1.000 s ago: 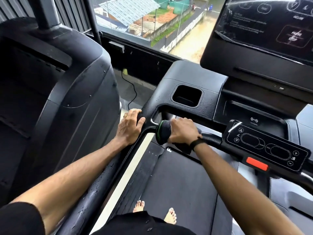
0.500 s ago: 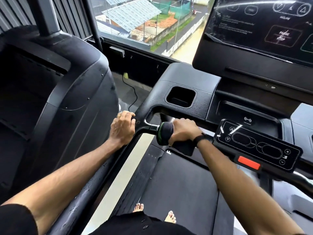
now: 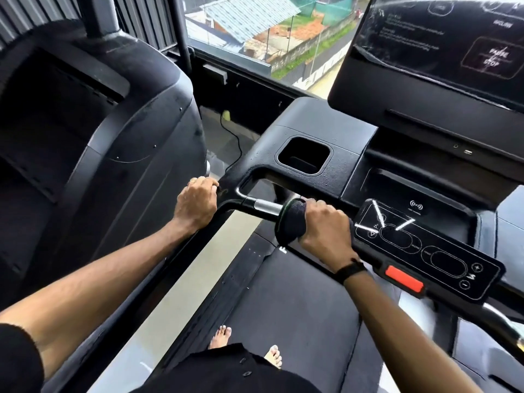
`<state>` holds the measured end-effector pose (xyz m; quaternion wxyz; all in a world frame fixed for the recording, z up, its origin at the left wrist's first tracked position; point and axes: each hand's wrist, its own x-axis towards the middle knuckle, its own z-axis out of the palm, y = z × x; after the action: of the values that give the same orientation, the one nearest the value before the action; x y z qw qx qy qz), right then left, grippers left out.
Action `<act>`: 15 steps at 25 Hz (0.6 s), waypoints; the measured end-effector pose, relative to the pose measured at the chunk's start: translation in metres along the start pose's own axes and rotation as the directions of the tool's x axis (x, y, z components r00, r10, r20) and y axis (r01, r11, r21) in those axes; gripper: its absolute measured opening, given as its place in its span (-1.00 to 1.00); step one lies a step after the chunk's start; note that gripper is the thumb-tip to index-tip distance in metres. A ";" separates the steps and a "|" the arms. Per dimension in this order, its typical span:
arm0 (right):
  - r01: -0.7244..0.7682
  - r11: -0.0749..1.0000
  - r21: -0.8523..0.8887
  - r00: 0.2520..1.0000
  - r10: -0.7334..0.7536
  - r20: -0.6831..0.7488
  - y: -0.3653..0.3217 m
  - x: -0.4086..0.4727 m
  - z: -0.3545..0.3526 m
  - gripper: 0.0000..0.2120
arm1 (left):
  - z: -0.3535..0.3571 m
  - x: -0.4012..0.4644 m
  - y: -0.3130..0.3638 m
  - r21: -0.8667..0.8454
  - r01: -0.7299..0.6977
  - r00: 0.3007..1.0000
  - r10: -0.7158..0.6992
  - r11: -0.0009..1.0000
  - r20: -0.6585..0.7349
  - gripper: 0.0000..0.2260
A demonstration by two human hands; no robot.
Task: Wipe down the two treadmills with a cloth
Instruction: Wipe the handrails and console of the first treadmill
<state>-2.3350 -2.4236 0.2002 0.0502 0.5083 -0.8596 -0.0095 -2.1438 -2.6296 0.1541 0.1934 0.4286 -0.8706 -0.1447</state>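
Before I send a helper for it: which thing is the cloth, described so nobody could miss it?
Find the treadmill's big screen, then drop to the front handlebar below its console. The cloth is the dark wad wrapped round that bar, gripped by the right hand. Its fuzzy texture and thin green edge set it apart from the smooth bar.

left hand (image 3: pixel 195 204): ring on one finger | right hand (image 3: pixel 326 226): black band at wrist | arms: bare to short black sleeves | torso: black buttoned garment | feet: bare, no shoes
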 end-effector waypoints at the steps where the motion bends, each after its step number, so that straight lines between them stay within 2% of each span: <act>1: -0.001 1.000 0.025 0.994 -0.002 0.108 0.003 0.009 -0.006 -0.60 | 0.000 0.000 0.000 0.015 -0.002 1.000 0.002 1.000 -0.006 -0.71; 2: -0.009 0.997 0.080 0.965 -0.012 0.264 0.006 0.019 -0.012 -0.59 | -0.001 -0.001 0.000 0.036 0.001 1.000 0.000 0.999 -0.012 -0.73; 3: -0.054 0.979 0.195 0.897 -0.038 0.440 0.011 0.032 -0.020 -0.54 | -0.001 -0.001 0.001 0.060 0.012 1.000 -0.011 0.998 -0.020 -0.73; 4: -0.160 0.929 0.335 0.784 -0.086 0.615 0.016 0.047 -0.030 -0.48 | -0.001 -0.001 0.002 0.080 0.028 0.999 -0.025 0.996 -0.027 -0.73; 5: -0.266 0.858 0.440 0.681 -0.156 0.715 0.021 0.058 -0.033 -0.43 | -0.001 -0.002 0.004 0.096 0.041 0.999 -0.039 0.995 -0.032 -0.74; 6: -0.309 0.824 0.474 0.632 -0.194 0.750 0.024 0.063 -0.034 -0.42 | -0.001 -0.004 0.005 0.107 0.055 0.998 -0.051 0.993 -0.040 -0.76; 7: -0.273 0.847 0.456 0.656 -0.183 0.733 0.024 0.060 -0.034 -0.44 | -0.001 -0.006 0.005 0.109 0.067 0.997 -0.062 0.992 -0.048 -0.77; 8: -0.174 0.912 0.371 0.744 -0.125 0.657 0.022 0.051 -0.033 -0.46 | -0.001 -0.007 0.006 0.099 0.080 0.996 -0.074 0.992 -0.057 -0.78; 9: -0.058 0.965 0.257 0.867 -0.079 0.493 0.019 0.036 -0.025 -0.49 | -0.001 -0.007 0.005 0.085 0.091 0.994 -0.086 0.992 -0.063 -0.78; 10: 0.040 0.991 0.126 0.958 -0.074 0.277 0.013 0.018 -0.018 -0.52 | -0.002 -0.007 0.004 0.074 0.103 0.993 -0.098 0.992 -0.066 -0.78; 11: 0.097 0.995 0.023 0.989 -0.099 0.108 0.009 0.002 -0.010 -0.55 | -0.002 -0.007 0.003 0.067 0.111 0.992 -0.107 0.992 -0.065 -0.77; 12: 0.119 0.992 -0.031 0.993 -0.119 0.019 0.006 -0.008 -0.006 -0.56 | -0.002 -0.007 0.003 0.059 0.112 0.992 -0.108 0.992 -0.062 -0.77; 13: 0.122 0.992 -0.042 0.993 -0.122 -0.006 0.006 -0.009 -0.003 -0.57 | -0.002 -0.006 0.004 0.051 0.107 0.993 -0.104 0.993 -0.058 -0.76; 15: 0.121 0.993 0.006 0.991 -0.121 0.062 0.009 0.000 -0.009 -0.60 | -0.002 -0.007 0.007 0.027 0.094 0.994 -0.093 0.995 -0.052 -0.73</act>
<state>-2.3422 -2.4191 0.2102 0.0220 0.5589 -0.8285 -0.0275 -2.1435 -2.6206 0.1575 0.2021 0.4752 -0.8464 -0.1298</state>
